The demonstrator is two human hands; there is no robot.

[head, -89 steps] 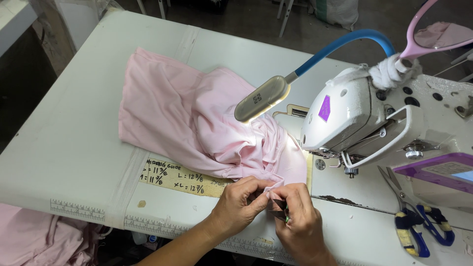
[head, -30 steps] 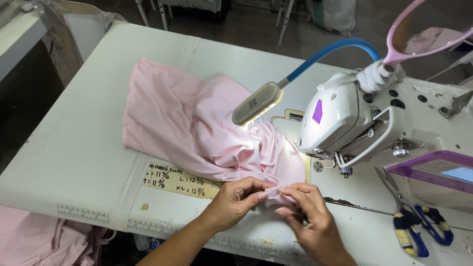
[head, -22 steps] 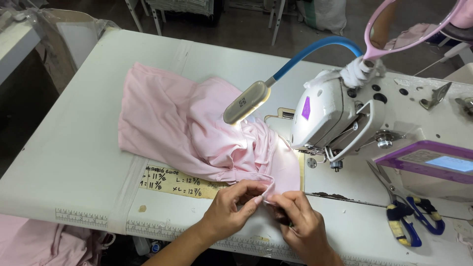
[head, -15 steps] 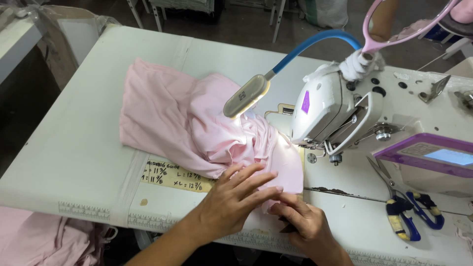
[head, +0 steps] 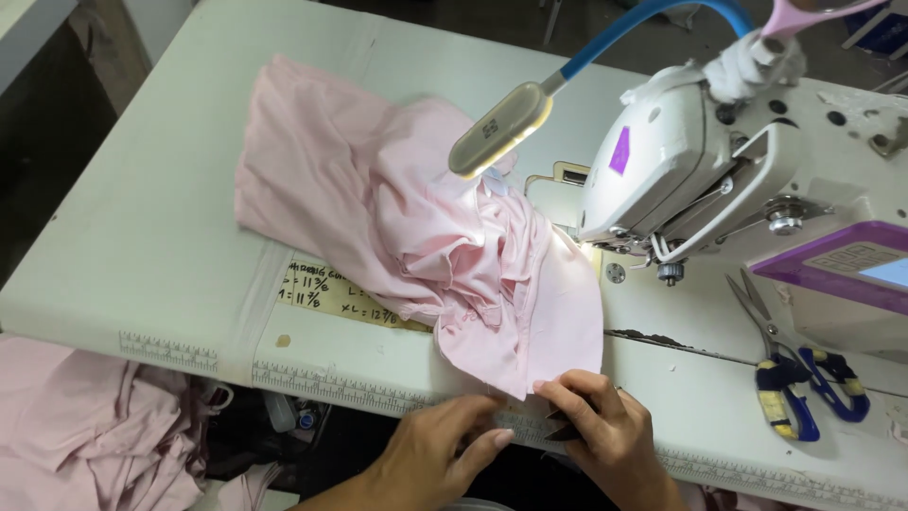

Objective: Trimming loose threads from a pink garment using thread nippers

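Pink fabric [head: 445, 255] is bunched beside the sewing machine [head: 681, 170], its corner by both hands. Right hand [head: 596, 431] pinches something small and dark, perhaps snips; left hand [head: 445, 454] lies open-fingered. The cloth could get nicked.

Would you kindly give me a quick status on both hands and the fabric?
Left hand and right hand at table edge. Pink fabric hem by fingertips. Right grip unclear. Scissors lie aside.
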